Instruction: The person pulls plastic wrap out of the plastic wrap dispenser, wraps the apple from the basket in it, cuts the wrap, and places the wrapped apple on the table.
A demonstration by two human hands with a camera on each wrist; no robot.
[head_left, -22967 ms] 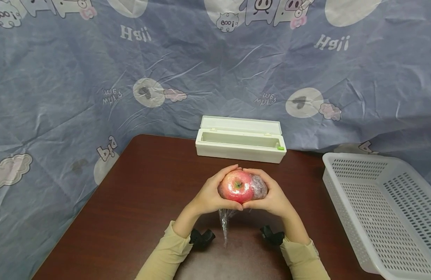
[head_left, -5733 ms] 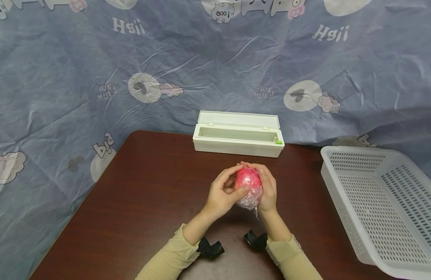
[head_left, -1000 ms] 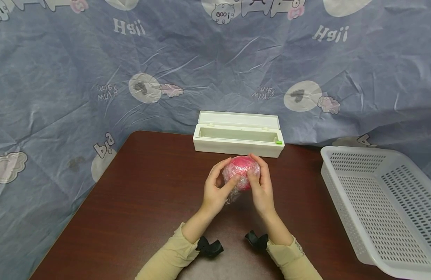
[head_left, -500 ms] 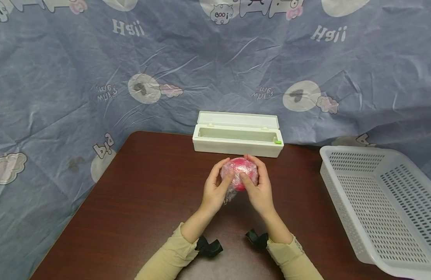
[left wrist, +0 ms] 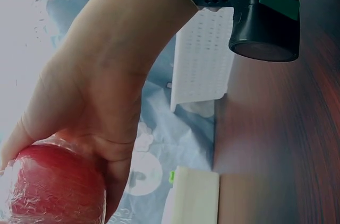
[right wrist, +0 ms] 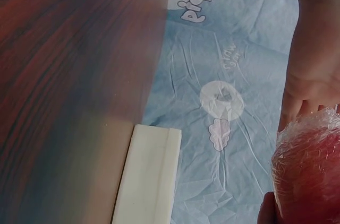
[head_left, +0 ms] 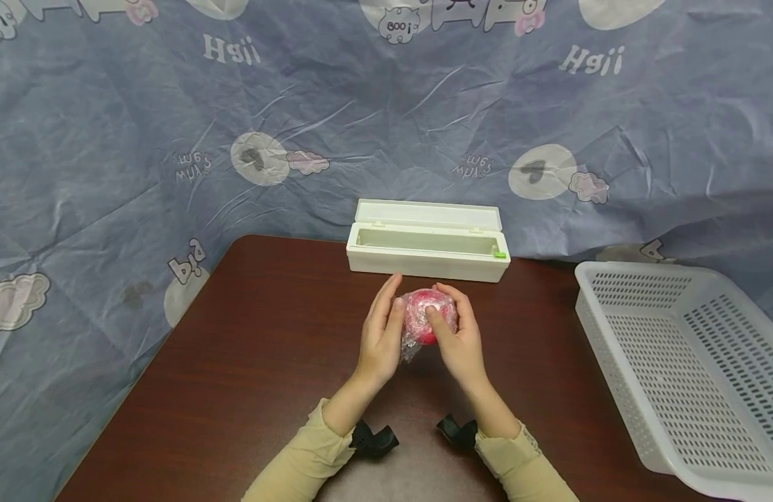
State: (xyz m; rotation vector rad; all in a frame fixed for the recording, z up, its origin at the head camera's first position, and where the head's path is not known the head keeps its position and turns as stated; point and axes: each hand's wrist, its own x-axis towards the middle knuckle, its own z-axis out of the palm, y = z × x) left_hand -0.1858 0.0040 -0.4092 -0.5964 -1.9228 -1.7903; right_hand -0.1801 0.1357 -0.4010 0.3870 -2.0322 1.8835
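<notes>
In the head view a red apple [head_left: 429,317] wrapped in clear plastic film is held above the table. My right hand [head_left: 459,341] grips its right side, the thumb pressed across the front and the fingers behind. My left hand [head_left: 380,341] lies along the left side with fingers and thumb fairly straight. A loose tail of film [head_left: 410,348] hangs at the apple's lower left. In the left wrist view the wrapped apple [left wrist: 58,184] sits by my left palm; the right wrist view shows crinkled film over the apple [right wrist: 311,168].
Behind the hands stands a long white box [head_left: 426,261], its lid [head_left: 429,213] raised and a green piece at its right end. A white perforated basket [head_left: 652,369] stands on the right of the brown table [head_left: 235,362]. A patterned blue cloth [head_left: 373,125] hangs behind.
Over the last second the apple has come slightly nearer and lower. The left hand's fingers have straightened and its thumb has left the apple's front. Earlier, both hands gripped it and it was turned about.
</notes>
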